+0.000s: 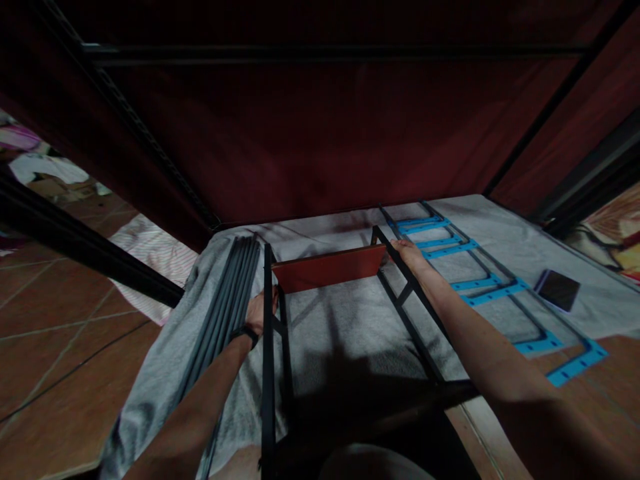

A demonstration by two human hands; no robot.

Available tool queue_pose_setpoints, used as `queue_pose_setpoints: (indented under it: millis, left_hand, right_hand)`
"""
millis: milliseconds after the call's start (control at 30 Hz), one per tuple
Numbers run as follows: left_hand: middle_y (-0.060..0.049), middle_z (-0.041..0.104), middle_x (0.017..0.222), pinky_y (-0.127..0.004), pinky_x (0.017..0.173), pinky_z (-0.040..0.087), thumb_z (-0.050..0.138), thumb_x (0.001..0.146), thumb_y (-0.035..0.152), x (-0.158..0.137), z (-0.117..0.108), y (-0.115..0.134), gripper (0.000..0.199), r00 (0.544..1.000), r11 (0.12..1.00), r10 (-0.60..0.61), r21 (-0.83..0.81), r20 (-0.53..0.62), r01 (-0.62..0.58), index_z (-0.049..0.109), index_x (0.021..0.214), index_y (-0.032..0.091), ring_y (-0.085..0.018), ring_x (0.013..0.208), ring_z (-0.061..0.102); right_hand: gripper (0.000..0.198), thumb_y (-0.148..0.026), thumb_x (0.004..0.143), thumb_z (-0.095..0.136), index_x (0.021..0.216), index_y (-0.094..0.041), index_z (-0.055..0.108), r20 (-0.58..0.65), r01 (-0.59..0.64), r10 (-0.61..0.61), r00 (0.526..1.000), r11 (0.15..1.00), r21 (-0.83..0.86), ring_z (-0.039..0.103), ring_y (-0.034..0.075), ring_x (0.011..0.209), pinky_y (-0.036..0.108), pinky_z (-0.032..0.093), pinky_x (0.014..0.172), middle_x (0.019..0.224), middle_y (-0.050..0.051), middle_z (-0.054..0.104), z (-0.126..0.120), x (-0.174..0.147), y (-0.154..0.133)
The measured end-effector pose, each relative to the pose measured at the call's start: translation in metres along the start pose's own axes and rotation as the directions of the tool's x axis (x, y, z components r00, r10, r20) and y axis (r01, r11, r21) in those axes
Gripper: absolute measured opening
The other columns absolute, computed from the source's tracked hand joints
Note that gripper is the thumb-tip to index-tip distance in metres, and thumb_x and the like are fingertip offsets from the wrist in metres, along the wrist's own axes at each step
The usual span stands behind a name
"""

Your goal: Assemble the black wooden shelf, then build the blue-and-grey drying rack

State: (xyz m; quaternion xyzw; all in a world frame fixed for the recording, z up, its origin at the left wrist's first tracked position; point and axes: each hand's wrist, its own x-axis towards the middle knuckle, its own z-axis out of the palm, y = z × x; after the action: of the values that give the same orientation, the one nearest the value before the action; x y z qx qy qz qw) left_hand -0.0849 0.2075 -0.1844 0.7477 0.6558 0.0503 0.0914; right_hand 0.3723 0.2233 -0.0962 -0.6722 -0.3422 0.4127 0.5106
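A black metal frame (269, 373) stands in front of me over a grey cloth (345, 313), with a reddish-brown board (330, 269) spanning its far end. My left hand (262, 311) is closed around the frame's left side near the board, its fingers partly behind the bar. A dark band circles that wrist. Across from it, my right hand (407, 255) grips the upper right bar close to the board's right end. The near part of the frame is in deep shadow.
Several grey metal tubes (220, 320) lie on the cloth at the left. At the right are several dark U-shaped pieces with blue ends (497, 293) and a phone-like dark slab (557, 291). A dark red panel (325, 140) rises behind. A black bar (90, 237) slants at the left.
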Motion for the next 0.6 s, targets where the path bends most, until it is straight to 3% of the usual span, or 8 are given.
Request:
queue_pose_setpoints:
  millis: [133, 333, 600]
  left_hand:
    - [-0.011, 0.068, 0.116, -0.031, 0.079, 0.045, 0.041, 0.098, 0.033, -0.0029, -0.0005, -0.0011, 0.033, 1.0, 1.0, 0.002, -0.015, 0.002, -0.002, 0.065, 0.119, 0.023, -0.025, 0.099, 0.066]
    - [-0.012, 0.07, 0.106, -0.034, 0.082, 0.046, 0.042, 0.097, 0.028, 0.0018, -0.002, 0.0005, 0.031, 1.0, 0.999, -0.03, -0.039, 0.007, 0.03, 0.065, 0.116, 0.019, -0.026, 0.098, 0.066]
    - [-0.01, 0.067, 0.118, -0.034, 0.09, 0.047, 0.043, 0.099, 0.031, -0.0056, -0.0069, 0.0004, 0.032, 1.0, 0.994, -0.008, -0.11, 0.028, 0.011, 0.065, 0.12, 0.021, -0.024, 0.105, 0.064]
  right_hand:
    - [0.026, -0.037, 0.088, 0.065, 0.067, -0.025, 0.055, 0.0, -0.012, 0.012, 1.0, 1.0, 0.002, 0.055, 0.015, 0.045, 0.027, 0.049, 0.047, 0.049, -0.001, 0.058, 0.0004, -0.0028, -0.0044]
    - [0.025, -0.034, 0.089, 0.063, 0.068, -0.024, 0.055, -0.003, -0.011, 0.011, 1.0, 1.0, 0.014, 0.054, 0.014, 0.045, 0.025, 0.048, 0.046, 0.05, -0.002, 0.058, 0.0011, -0.0045, -0.0051]
    - [0.022, -0.037, 0.087, 0.065, 0.073, -0.024, 0.055, -0.005, 0.009, -0.009, 1.0, 1.0, 0.013, 0.054, 0.013, 0.046, 0.024, 0.047, 0.049, 0.053, -0.004, 0.058, 0.0006, -0.0017, -0.0018]
